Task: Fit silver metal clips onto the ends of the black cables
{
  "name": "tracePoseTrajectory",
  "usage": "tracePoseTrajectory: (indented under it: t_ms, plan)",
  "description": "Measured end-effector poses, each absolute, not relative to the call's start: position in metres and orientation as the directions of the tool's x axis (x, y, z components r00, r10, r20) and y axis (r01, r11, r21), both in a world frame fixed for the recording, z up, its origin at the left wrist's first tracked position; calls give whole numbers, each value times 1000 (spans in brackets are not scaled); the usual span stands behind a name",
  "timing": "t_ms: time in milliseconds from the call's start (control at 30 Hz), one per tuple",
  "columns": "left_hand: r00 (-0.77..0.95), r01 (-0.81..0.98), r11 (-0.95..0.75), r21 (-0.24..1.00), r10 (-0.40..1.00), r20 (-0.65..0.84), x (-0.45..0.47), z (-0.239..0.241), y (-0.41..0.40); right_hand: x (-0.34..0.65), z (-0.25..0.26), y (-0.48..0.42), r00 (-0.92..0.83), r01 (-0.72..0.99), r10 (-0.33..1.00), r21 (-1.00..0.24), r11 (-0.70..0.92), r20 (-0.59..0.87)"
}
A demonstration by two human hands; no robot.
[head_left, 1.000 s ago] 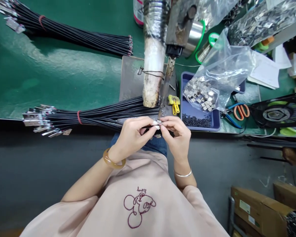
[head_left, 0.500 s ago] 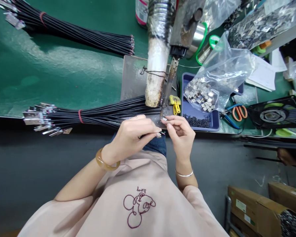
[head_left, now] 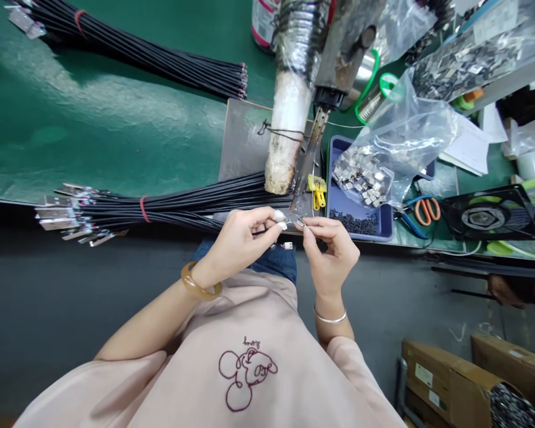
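My left hand is closed in a pinch on a thin cable end, mostly hidden by the fingers, just below the soldering iron tip. Opposite it, my right hand pinches a small metal connector between thumb and forefinger. The two sets of fingertips are close together under the tip. A finished-looking small connector hangs below the left fingers. Behind the left hand lies a bundle of black cables, tied with a red band and ending in metal plugs at the left.
A white fume pipe stands over the work beside the iron. A blue tray holds a bag of metal connectors and small black parts. Pliers and a black fan lie to the right. Another cable bundle lies at the back.
My left fingertips have risen to the iron tip, and the wire ends that stuck out below them have moved up. The right hand has shifted slightly right and down, still pinching.
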State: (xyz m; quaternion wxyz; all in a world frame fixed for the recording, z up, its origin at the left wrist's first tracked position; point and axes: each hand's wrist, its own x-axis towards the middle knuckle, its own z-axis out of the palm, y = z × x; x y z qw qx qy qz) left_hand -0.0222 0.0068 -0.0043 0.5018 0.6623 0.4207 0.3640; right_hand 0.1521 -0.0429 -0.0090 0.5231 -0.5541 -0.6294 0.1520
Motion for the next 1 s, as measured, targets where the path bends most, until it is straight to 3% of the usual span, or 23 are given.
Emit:
tracePoseTrajectory:
  t_ms: [133,433,700,1000]
  plan:
    - [391,117,-72,991,920,20,-20,0,10,149,-7,-39,110,619,781,-657,430,615]
    - [379,57,20,998,924,-41,-16,-3,10,146,-9,-40,28,694,723,-534,483,690]
    - [326,-19,76,997,943,-66,-10,-2,14,146,-18,-40,177,474,822,-779,411,542]
    - [281,-8,74,997,957,-69,-10,-1,13,144,-18,-39,38,666,756,-580,468,653]
